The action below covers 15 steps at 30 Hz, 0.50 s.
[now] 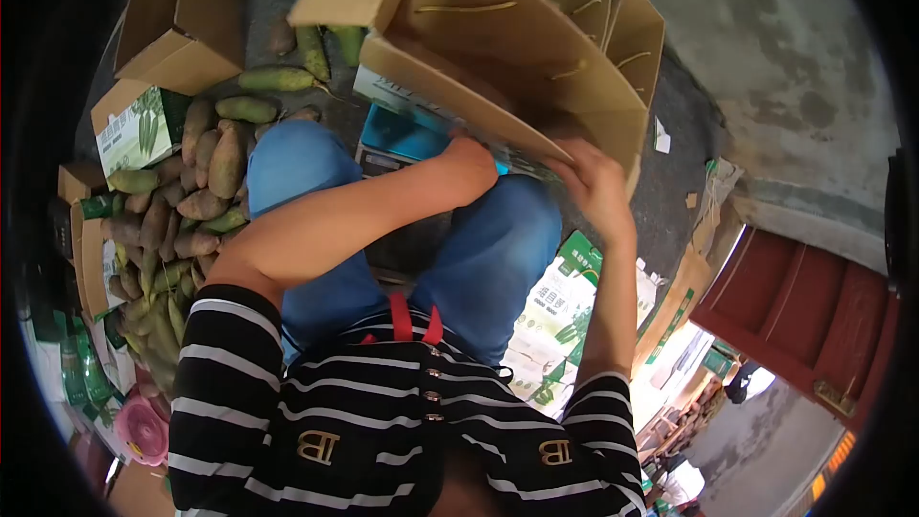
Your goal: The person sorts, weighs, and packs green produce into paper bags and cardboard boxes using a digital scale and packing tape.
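Note:
A large open cardboard box (507,48) is tilted in front of my knees, its inside facing up and a yellow cord handle showing in its wall. My right hand (595,180) grips the near edge of this box at its right end. Lower down, my left hand (467,170) is closed against the box's printed outer side; its fingertips are hidden. Under the box's left part, partly covered by it, is a scale with a blue tray (407,132).
Radishes, green and brownish (206,168), are heaped on the left beside an open carton (182,19). More open cartons (632,38) stand behind the held box. Flat printed cardboard (555,311) lies by my right knee. A pink basin (142,429) is at lower left, a red door (795,316) at right.

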Motion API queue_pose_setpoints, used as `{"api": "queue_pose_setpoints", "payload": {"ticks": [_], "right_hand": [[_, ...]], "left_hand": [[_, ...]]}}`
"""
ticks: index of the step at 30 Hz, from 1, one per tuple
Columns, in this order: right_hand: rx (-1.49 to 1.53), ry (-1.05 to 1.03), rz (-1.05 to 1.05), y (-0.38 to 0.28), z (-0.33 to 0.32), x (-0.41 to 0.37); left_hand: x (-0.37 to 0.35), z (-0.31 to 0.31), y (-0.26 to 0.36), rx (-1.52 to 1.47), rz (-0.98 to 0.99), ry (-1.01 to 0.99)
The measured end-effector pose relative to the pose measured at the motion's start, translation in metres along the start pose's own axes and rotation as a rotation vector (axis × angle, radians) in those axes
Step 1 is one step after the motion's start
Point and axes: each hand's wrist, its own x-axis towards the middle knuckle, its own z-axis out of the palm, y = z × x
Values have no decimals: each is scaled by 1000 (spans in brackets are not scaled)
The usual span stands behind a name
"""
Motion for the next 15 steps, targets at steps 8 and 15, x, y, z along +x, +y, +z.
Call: {"api": "queue_pose_setpoints", "payload": {"ticks": [8, 15], "right_hand": [[-155, -144, -37, 11, 47, 36], [-23, 211, -155, -55, 45, 44]], "left_hand": [[-2, -22, -5, -41, -94, -188], [32, 12, 8, -63, -134, -270]]}}
